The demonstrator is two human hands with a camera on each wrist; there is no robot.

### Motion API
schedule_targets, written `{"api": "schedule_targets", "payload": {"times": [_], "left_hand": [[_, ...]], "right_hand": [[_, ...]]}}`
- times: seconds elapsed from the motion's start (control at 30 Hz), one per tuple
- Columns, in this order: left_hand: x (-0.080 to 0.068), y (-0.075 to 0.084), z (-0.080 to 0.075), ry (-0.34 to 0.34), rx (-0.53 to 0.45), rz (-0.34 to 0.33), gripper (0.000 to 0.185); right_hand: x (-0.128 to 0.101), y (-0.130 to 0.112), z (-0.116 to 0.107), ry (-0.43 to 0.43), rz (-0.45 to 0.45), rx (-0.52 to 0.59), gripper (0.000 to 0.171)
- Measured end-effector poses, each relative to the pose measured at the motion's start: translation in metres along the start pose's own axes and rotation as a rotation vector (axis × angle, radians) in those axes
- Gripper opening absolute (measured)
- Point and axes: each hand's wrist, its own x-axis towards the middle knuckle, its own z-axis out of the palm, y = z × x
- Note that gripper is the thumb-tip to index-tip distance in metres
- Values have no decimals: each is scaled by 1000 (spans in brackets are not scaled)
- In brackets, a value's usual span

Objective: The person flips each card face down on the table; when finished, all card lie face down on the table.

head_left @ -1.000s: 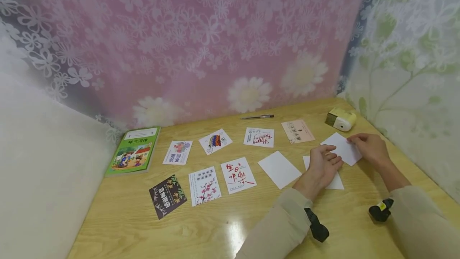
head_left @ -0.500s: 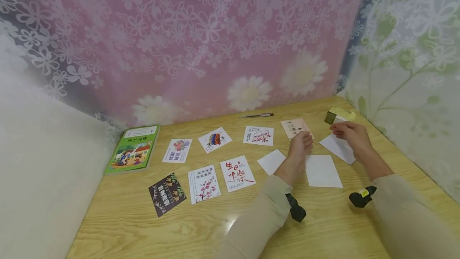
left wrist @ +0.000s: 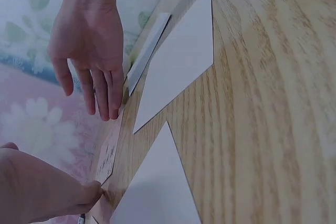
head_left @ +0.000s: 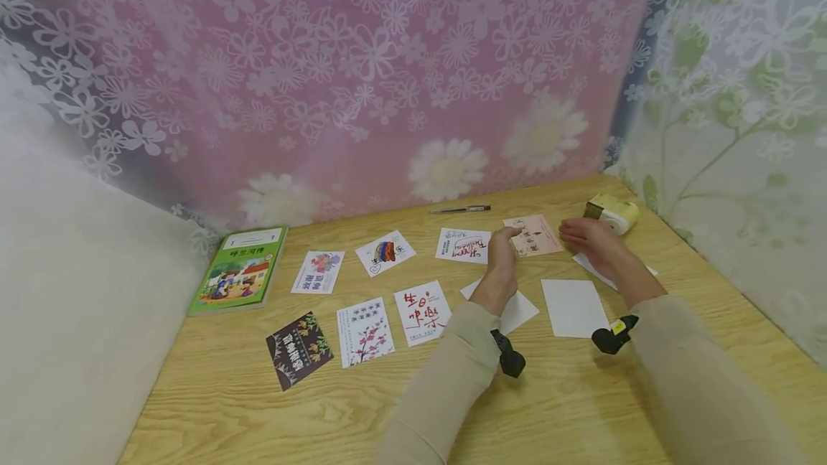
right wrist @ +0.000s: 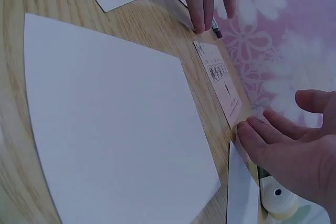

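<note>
Three printed cards [head_left: 365, 333] are lying nearest, three blank cards [head_left: 573, 308] to their right. The left hand [head_left: 500, 265] and right hand [head_left: 597, 246] are holding nothing, fingers extended, flanking one pink card [head_left: 538, 237] (touching, I cannot tell). One sharpener [head_left: 610, 211] and one pen [head_left: 461, 209] are sitting farther back.

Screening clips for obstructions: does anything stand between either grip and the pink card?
Nothing visible does. The pink card lies between the left grip and the right grip. The yellow-and-white gadget sits beyond the right grip, outside that gap. Whether either grip touches the card, I cannot tell.
</note>
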Motion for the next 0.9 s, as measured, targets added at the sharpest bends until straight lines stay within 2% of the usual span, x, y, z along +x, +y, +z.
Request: {"api": "schedule_targets", "payload": {"times": [0.13,0.17,0.23,0.33,0.4,0.47,0.57,0.67,0.8,0.9], "left_hand": [[1,0,0,11,-16,-41,81],[1,1,0,12,-20,-45,79],[3,1,0,8,-39,-47,62],[5,2,0,-2,-64,-62,64],[5,3,1,-11,-99,-76,72],[4,4,0,-20,-124,-91,90],[4,5,1,-16,-148,-89,91],[5,5,1,8,-136,-68,80],[9,3,-1,22,-89,-21,34],[8,3,-4,19,-27,28,21]], "right_hand": [[2,-3,8,7,22,-11,61],[2,-3,10,15,25,-6,61],[2,-4,12,34,28,4,61],[0,-6,15,73,16,11,61],[-1,-8,17,115,11,5,60],[-1,-9,20,167,10,-2,59],[-2,-10,22,231,15,-29,56],[-4,-9,24,281,0,-39,55],[-5,-8,29,351,-33,-65,52],[-5,-7,34,398,-44,-91,47]]}}
